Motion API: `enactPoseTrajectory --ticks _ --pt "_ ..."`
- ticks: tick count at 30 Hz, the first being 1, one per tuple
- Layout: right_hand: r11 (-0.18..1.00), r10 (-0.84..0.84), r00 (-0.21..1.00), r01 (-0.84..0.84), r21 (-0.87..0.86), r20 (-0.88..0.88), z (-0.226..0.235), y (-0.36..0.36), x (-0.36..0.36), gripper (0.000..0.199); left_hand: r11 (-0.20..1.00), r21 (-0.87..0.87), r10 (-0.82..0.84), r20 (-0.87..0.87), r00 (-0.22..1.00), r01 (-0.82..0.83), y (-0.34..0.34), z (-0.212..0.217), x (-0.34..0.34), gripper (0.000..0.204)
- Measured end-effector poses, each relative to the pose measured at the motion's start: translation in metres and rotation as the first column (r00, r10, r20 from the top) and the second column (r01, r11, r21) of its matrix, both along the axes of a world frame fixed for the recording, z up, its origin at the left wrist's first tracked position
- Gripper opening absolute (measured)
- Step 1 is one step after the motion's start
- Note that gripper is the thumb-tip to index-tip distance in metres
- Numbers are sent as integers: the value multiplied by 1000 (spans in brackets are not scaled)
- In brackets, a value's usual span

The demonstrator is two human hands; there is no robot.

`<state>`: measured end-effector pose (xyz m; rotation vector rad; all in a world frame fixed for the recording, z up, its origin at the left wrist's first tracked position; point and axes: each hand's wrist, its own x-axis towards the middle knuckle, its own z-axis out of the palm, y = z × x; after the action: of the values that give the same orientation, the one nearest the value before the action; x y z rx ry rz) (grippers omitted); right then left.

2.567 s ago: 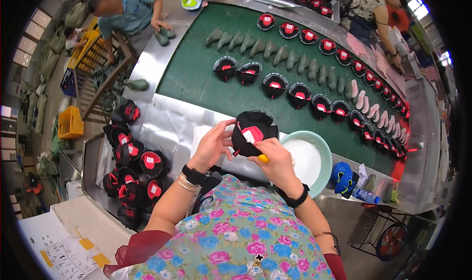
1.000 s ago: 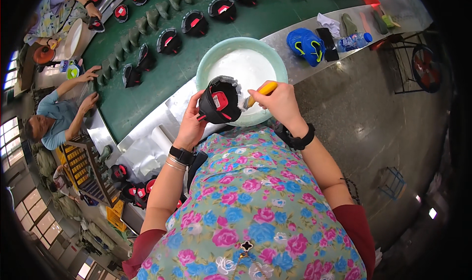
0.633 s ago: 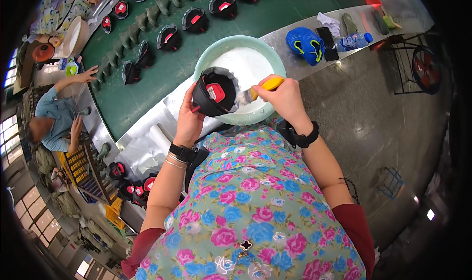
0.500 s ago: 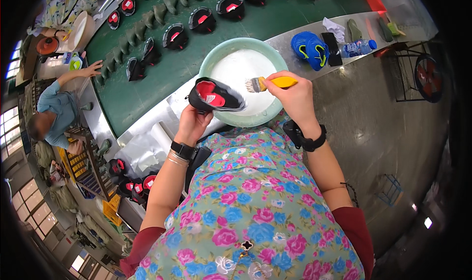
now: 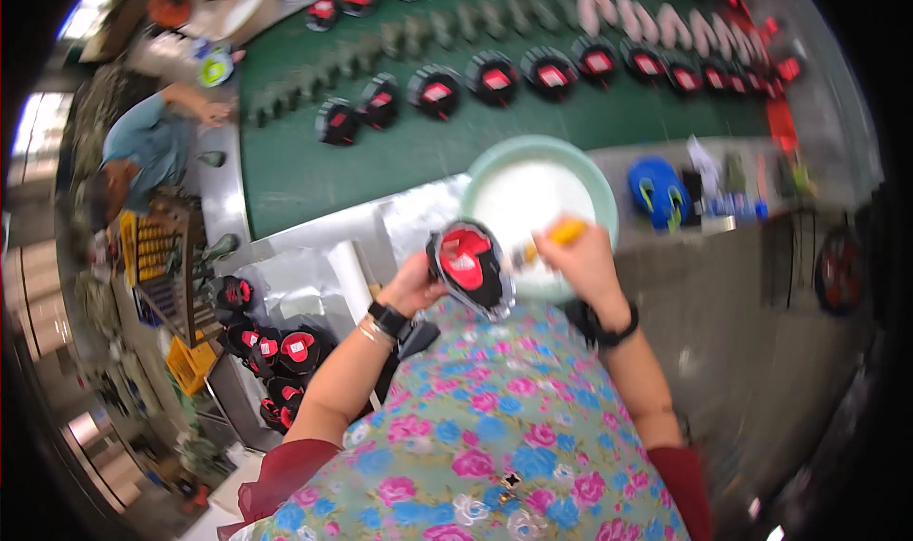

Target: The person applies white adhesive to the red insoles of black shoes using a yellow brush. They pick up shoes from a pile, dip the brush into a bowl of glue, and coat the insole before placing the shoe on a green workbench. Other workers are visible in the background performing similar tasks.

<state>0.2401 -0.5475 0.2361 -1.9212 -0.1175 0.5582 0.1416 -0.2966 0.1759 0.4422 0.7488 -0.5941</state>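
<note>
The left grip (image 5: pixel 415 286) is closed on the edge of a black shoe upper (image 5: pixel 489 284) with a red lining and a white label, the fingers reaching over its left side. The upper sits just right of the left grip, its opening turned up toward the wearer's head, a pale band running along its rim. The right grip (image 5: pixel 588 259) is wrapped around the yellow handle of a brush (image 5: pixel 565 231), whose bristles point left, toward the upper. Motion blur hides whether bristles and upper touch.

Beneath and beyond the right grip stands a pale green basin (image 5: pixel 610 220) with white contents. Farther out from both grips stretches the green surface (image 5: pixel 319 184), bearing a row of black-and-red uppers (image 5: pixel 437 92), then a line of dark green foot-shaped pieces (image 5: pixel 392 41), with pink foot-shaped pieces (image 5: pixel 629 18) well to the right grip's upper right. Right of the right grip, near the surface's edge, are a blue shoe (image 5: pixel 656 191) and a clear bottle (image 5: pixel 736 205). Near the left grip, beyond the wristband, lies a white roll (image 5: pixel 353 277); farther left, a heap of uppers (image 5: pixel 301 348). Well up and left of the left grip, a person in a blue shirt (image 5: pixel 152 146) reaches toward the surface.
</note>
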Motion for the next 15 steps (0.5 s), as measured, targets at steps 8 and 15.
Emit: enactPoseTrajectory --ticks 8,15 --pt "978 -154 984 165 128 -86 20 53 30 15 583 392 486 534 692 -712 218 -139 -12 53" --pt "980 -156 978 136 -143 -138 10 89 10 14 406 233 702 539 465 -884 321 -233 62 84"
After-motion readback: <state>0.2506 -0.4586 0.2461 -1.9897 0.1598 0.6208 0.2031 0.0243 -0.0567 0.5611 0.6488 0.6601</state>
